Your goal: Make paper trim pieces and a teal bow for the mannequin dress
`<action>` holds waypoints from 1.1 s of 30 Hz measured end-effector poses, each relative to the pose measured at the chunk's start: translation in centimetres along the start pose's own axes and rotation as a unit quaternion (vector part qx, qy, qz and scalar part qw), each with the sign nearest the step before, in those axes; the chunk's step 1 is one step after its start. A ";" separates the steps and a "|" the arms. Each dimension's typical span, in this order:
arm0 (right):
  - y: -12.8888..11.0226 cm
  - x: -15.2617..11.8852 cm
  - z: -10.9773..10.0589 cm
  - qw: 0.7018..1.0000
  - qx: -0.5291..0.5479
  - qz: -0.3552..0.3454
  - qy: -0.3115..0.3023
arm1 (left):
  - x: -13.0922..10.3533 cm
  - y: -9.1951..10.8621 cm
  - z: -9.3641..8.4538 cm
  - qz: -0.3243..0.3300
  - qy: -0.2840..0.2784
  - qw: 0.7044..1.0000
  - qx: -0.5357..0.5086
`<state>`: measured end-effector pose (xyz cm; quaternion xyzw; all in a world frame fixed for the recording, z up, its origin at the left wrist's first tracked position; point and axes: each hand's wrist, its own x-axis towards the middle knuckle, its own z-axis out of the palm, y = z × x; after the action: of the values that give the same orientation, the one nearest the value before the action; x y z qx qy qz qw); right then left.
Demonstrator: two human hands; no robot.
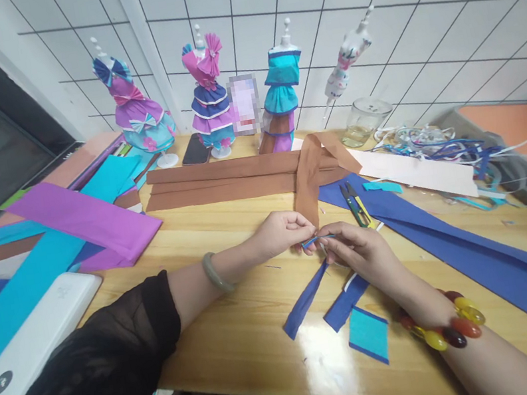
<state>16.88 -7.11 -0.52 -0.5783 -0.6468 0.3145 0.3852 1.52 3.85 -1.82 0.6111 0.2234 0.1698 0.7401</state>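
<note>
My left hand [283,231] and my right hand [357,248] meet over the middle of the table. Between their pinched fingertips is a narrow blue strip of fabric [309,242], partly hidden by the fingers. Just below them lie a dark blue fabric strip [306,301], another blue piece [346,305] with a white edge, and a turquoise square [369,335] trimmed in dark blue. Thread snips [355,204] rest beyond my right hand. A brown fabric strip [308,183] hangs down toward my left fingers from a brown stack [215,182].
A long blue fabric piece [470,257] stretches along the right. Small dress forms, one in a tiered turquoise dress [285,93], stand by the tiled wall. At left are folded purple fabric [90,220] and a white power bank [39,336]. A glass jar [366,119] stands at the back.
</note>
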 end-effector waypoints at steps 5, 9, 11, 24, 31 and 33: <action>-0.2 0.0 0.0 1.000 -0.010 -0.010 0.005 | 0.2 0.0 0.0 -0.018 0.026 0.999 0.016; -0.3 0.0 0.0 1.000 -0.015 -0.008 0.003 | 0.3 -0.3 0.0 -0.017 0.032 0.999 0.028; -0.3 0.0 0.0 1.000 -0.010 -0.003 0.004 | 0.4 -0.5 -0.1 -0.011 0.040 0.999 0.028; 0.3 0.2 0.4 0.992 0.087 0.079 0.045 | -1.2 0.2 1.2 0.187 0.085 0.955 0.216; 0.5 0.3 0.3 0.992 0.092 0.073 0.045 | -1.0 -0.3 1.1 0.227 0.131 0.900 0.349; 0.4 0.4 0.4 0.991 0.098 0.078 0.045 | -1.0 -0.3 1.0 0.244 0.134 0.889 0.363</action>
<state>16.73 -6.69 -1.00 -0.6001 -0.5478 0.3790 0.4429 1.24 2.43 -1.82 0.8441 0.2102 0.3320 0.3649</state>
